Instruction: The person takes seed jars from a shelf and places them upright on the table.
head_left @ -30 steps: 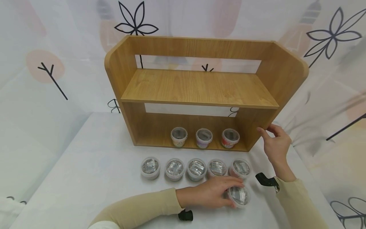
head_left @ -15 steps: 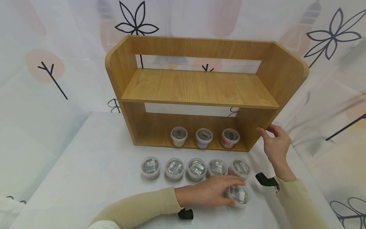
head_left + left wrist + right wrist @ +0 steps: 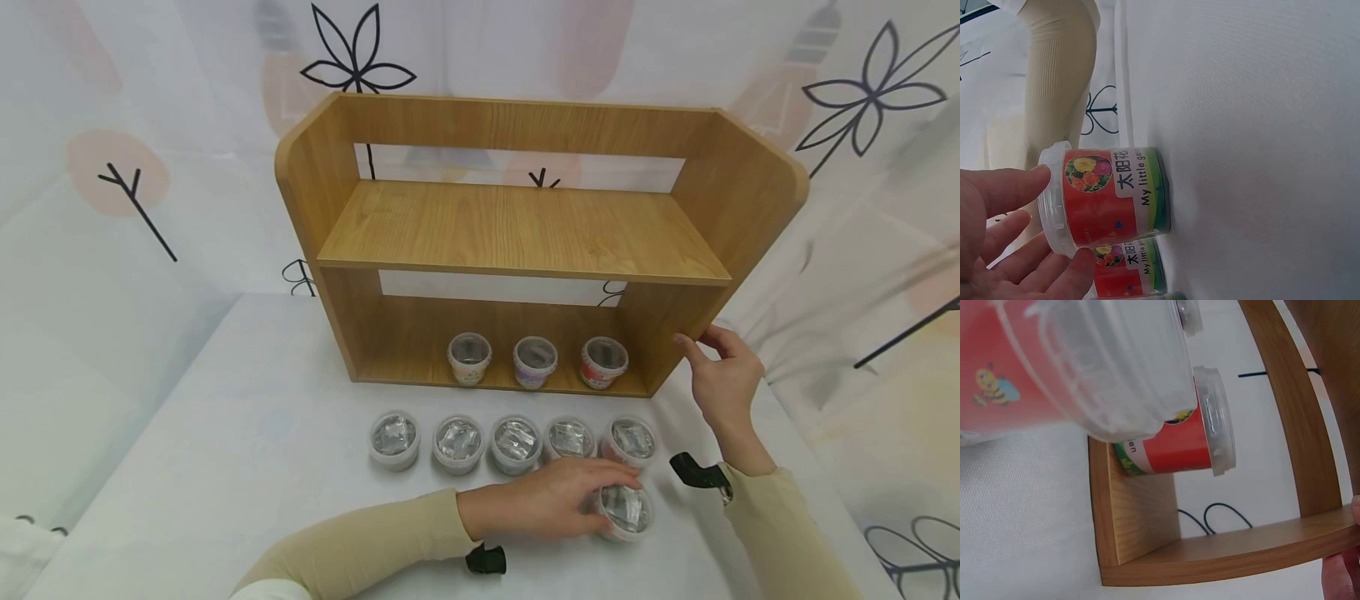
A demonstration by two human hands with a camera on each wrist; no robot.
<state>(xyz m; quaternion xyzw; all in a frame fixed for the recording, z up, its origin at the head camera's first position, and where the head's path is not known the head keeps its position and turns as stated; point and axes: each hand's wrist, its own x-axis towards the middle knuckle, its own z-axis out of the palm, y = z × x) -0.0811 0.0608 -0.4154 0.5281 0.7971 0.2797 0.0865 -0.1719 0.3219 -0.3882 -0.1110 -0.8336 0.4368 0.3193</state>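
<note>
Between thumb and fingers, my left hand (image 3: 543, 500) holds a lidded plastic cup (image 3: 627, 510) by its lid rim. The left wrist view shows the cup (image 3: 1100, 200) with a red label, a flower picture and a green band at its base; it stands upright on the white table. Another red-labelled cup (image 3: 1129, 269) shows beyond it. My right hand (image 3: 726, 387) grips the right side panel of a two-tier wooden shelf (image 3: 517, 225), thumb on the inner face and fingers round the outside. In the right wrist view only its fingers (image 3: 1338, 578) appear at the edge.
Several lidded cups (image 3: 394, 440) stand in a row in front of the shelf, the rightmost cup (image 3: 630, 439) just behind my left hand. Three cups sit on the lower tier: a yellowish one (image 3: 470, 360), a purple one (image 3: 535, 363) and a red one (image 3: 603, 363).
</note>
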